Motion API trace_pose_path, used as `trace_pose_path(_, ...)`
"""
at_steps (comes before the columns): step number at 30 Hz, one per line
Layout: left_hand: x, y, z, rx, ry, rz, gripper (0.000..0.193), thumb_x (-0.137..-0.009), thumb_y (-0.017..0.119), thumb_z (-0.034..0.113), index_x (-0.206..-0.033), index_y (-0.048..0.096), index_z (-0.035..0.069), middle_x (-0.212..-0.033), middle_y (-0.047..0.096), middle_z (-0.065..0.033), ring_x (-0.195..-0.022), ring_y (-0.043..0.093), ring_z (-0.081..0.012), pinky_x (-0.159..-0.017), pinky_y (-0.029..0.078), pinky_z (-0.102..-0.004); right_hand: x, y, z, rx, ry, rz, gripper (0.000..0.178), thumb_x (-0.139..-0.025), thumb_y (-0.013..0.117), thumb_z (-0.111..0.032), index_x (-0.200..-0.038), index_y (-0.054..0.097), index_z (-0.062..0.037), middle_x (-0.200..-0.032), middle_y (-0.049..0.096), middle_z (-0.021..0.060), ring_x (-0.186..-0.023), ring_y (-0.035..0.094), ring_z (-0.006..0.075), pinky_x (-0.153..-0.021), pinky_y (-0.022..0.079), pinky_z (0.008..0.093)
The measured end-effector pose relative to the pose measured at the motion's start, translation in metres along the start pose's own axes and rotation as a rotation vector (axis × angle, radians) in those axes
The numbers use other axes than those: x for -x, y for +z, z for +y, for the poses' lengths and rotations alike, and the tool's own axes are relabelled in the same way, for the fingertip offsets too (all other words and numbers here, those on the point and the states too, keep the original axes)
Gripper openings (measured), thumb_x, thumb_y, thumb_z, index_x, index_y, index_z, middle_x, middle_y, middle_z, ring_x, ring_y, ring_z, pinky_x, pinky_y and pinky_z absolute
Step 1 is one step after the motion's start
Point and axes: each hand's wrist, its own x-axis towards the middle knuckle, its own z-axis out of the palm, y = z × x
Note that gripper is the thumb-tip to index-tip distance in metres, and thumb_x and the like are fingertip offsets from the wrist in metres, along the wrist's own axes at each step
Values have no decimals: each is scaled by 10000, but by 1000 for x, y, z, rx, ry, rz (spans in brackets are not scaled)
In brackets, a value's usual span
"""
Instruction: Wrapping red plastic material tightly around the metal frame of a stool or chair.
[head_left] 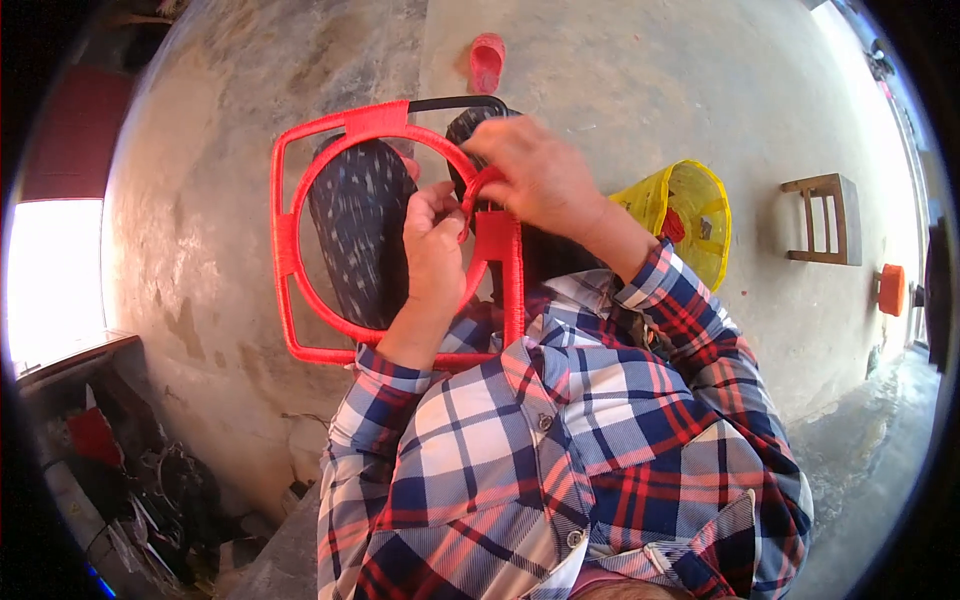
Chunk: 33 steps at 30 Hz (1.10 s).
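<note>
Across my lap rests a square metal frame with a ring inside it [283, 262], mostly wrapped in red cord. Its top right corner shows bare black metal [447, 103]. At the ring's right side, my left hand [437, 240] is closed, thumb and fingers pinching the red-wrapped ring. My right hand [540, 180], slightly blurred, curls around a bundle of red cord [484, 186] just right of the left fingertips. Part of the cord between the hands is hidden by the fingers.
Right of my knees stands a yellow mesh basket [716, 225] with red material inside. Farther right are a wooden stool [845, 220] and an orange-red object [891, 289]. A pink slipper [487, 62] lies ahead on the concrete floor. Assorted clutter [150, 520] fills the lower left.
</note>
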Motion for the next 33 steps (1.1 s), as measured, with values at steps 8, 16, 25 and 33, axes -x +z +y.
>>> trace_pose_path(8,-9,-6,-7,98,-298,-51,286,-764,471,-112,-1016,557,-9,-891,603,-67,-763,594,-162,-727,488,-281,45,8,9,-89,163,-42,210,-619,751,-162,-762,629,-69,-862,575,85,-861,559,290,-710,460,382)
trace_pose_path(16,-5,-9,3,201,-422,-202,242,-768,434,-20,-976,556,-12,-926,630,-83,-797,627,-186,-783,511,-307,68,-7,24,-645,386,3,142,-752,664,-159,-746,589,-38,-1005,601,104,-946,560,238,-794,451,344)
trace_pose_path(25,-5,-3,5,334,-451,-201,255,-809,435,13,-1051,511,-12,-900,612,-79,-798,618,-184,-780,508,-313,122,-94,27,-1502,722,330,104,-816,576,-36,-920,585,-45,-1073,612,149,-1070,559,266,-932,429,400)
trace_pose_path(33,-4,0,11,301,-355,-156,301,-825,446,-10,-1124,480,-13,-948,592,-103,-825,603,-189,-750,511,-313,89,-61,23,-330,691,216,104,-824,613,-7,-928,620,4,-929,661,62,-836,622,137,-763,481,251)
